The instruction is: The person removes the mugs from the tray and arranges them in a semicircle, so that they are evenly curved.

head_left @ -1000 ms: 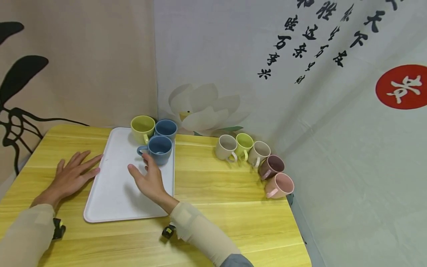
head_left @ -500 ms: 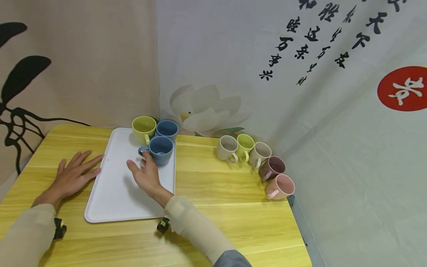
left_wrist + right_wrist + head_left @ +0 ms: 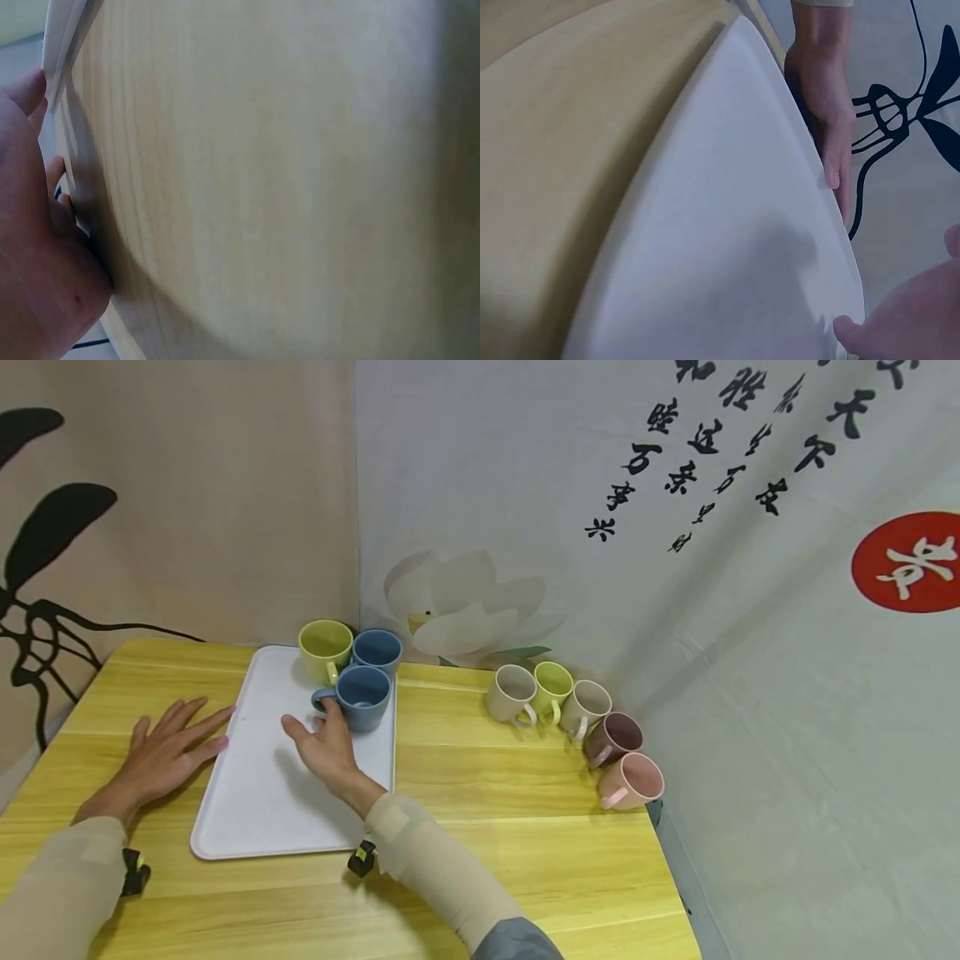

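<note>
A white tray [image 3: 277, 785] lies on the wooden table, with a green mug [image 3: 325, 643], a blue mug [image 3: 378, 648] and a nearer blue mug [image 3: 363, 700] grouped at its far right corner. My right hand [image 3: 332, 754] is over the tray, its fingertips at the nearer blue mug's left side, just under the handle; the thumb stands apart. Whether those fingertips touch the mug is unclear. My left hand [image 3: 167, 753] rests flat with spread fingers, fingertips against the tray's left edge. In the left wrist view the hand [image 3: 37, 247] meets the tray rim [image 3: 60, 45].
Toward the table's right side several mugs stand in a curved row: a beige mug [image 3: 512, 693], a green one [image 3: 552, 691], another beige one, a brown one [image 3: 612, 739] and a pink one [image 3: 632, 780]. A curtain with printed characters hangs behind the table [image 3: 480, 877].
My right hand has shifted slightly left, and its wrist and sleeve have swung left. The mugs and the left hand keep their places on the table.
</note>
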`<state>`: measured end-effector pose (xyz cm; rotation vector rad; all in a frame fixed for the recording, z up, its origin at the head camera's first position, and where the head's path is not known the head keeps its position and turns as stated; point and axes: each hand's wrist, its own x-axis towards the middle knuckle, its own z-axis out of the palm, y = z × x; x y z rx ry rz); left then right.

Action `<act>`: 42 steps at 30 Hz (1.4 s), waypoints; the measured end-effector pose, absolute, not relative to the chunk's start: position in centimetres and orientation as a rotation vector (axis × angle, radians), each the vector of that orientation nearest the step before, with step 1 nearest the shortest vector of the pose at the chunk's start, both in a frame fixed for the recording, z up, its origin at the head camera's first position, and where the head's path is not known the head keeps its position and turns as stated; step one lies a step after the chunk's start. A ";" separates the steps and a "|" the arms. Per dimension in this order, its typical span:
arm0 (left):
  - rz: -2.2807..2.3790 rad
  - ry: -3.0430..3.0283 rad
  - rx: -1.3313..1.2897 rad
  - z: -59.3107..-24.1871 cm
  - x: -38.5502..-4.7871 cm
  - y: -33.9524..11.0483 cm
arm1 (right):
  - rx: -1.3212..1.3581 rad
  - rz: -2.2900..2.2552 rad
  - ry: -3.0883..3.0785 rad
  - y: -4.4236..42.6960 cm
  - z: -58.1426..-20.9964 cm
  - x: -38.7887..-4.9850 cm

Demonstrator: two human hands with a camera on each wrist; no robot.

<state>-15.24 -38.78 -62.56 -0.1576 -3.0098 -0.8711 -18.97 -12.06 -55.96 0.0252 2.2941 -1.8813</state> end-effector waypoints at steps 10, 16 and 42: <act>-0.869 -3.009 -0.172 -63.0 -15.0 -39.0 | 0.006 -1.900 2.361 -10.6 -56.7 -17.8; -0.877 -3.012 -0.175 -62.9 -15.0 -39.0 | -0.041 -1.915 2.368 -8.7 -57.0 -17.2; -0.885 -3.011 -0.178 -62.9 -15.3 -39.1 | -0.289 -1.889 2.577 -1.9 -58.8 -17.0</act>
